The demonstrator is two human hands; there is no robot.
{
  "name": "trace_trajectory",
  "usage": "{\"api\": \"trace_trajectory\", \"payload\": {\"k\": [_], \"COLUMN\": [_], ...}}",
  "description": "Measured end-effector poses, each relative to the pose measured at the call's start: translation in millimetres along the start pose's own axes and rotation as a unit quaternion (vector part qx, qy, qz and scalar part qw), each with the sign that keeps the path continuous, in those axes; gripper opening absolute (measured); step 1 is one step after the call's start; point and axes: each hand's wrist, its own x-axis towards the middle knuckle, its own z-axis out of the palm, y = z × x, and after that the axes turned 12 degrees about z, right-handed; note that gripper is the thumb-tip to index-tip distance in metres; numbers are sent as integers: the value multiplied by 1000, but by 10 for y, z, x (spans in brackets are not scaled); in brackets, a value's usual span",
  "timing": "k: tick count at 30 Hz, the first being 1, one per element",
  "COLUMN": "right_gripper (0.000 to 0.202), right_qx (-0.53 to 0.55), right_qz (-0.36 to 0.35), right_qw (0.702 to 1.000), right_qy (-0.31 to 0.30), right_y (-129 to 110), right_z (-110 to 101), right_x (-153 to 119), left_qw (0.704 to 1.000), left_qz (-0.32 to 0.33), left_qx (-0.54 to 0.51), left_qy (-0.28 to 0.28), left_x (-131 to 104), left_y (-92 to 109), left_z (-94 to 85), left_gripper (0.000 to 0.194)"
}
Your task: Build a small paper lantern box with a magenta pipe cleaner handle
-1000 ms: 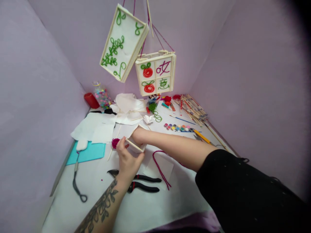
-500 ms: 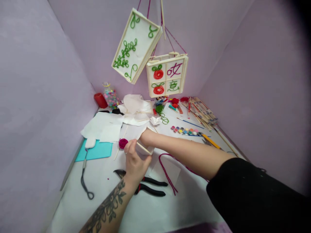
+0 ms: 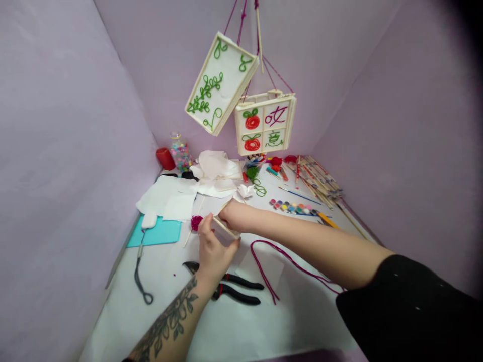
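Observation:
A small white box frame with pale wooden edges [image 3: 227,227] is between my hands near the table's middle. My left hand [image 3: 215,249] grips its near side, fingers at the left corner and thumb at the right. My right hand [image 3: 234,215] reaches into the open box, its fingers hidden inside. A magenta yarn coil [image 3: 196,222] lies just left of the box. Under my left wrist are black-handled pruning shears [image 3: 239,294]. To their right a magenta cord [image 3: 264,271] crosses a white paper square [image 3: 277,269].
Two decorated lanterns [image 3: 222,83] hang over the back. White cloth pieces [image 3: 168,196] and a turquoise board [image 3: 162,232] lie left. A paint set [image 3: 292,206], brushes and wooden sticks [image 3: 320,176] are at right; a bead jar [image 3: 181,153] stands at back left.
The whole view has shifted, so things appear slightly right, the lanterns also lower. My right hand has drawn back a little and its knuckles show more. My left hand keeps its grip.

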Motion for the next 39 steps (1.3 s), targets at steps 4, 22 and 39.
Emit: {"api": "trace_trajectory", "payload": {"k": [4,22,39], "right_gripper": [14,9,22], "right_qx": [16,472,86], "right_qz": [-47,160,602], "right_qw": [998,806,761], "right_qy": [31,319,225], "right_y": [98,-183,454], "right_z": [-207,850,1338], "right_x": [-225,-1918,-2877], "left_qw": [994,838,876], "left_qz": [-87,-81,-197], "left_qx": [-56,-297,-280], "left_qy": [-20,-451,-341], "left_x": [20,22,-31], "left_y": [-40,727,699], "left_z": [12,-213,-37], "left_gripper": [104,16,26]}}
